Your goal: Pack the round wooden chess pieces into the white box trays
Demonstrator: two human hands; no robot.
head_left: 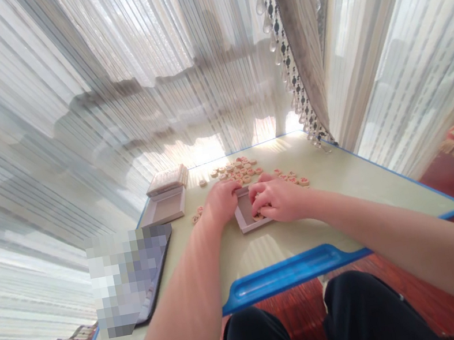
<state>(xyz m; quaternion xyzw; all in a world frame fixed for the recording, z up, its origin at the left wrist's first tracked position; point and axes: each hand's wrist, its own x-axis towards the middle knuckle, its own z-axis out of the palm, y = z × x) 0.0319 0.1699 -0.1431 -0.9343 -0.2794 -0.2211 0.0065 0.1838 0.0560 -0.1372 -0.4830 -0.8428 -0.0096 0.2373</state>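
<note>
A shallow open box stands on the table in front of me, with a few round wooden pieces inside at its right part. My left hand is at the box's upper left corner, its fingers closed on the rim. Reaching into the right side of the box, my right hand has bent fingers over the pieces; whether it grips one is hidden. More round pieces with red marks lie loose behind the box, and others lie behind my right hand. A couple of pieces sit left of my left hand.
A second shallow open box and a closed patterned box lie at the left back. A dark-edged tablet, partly blurred, lies at the left. The table has a blue edge with a front groove; curtains hang behind it.
</note>
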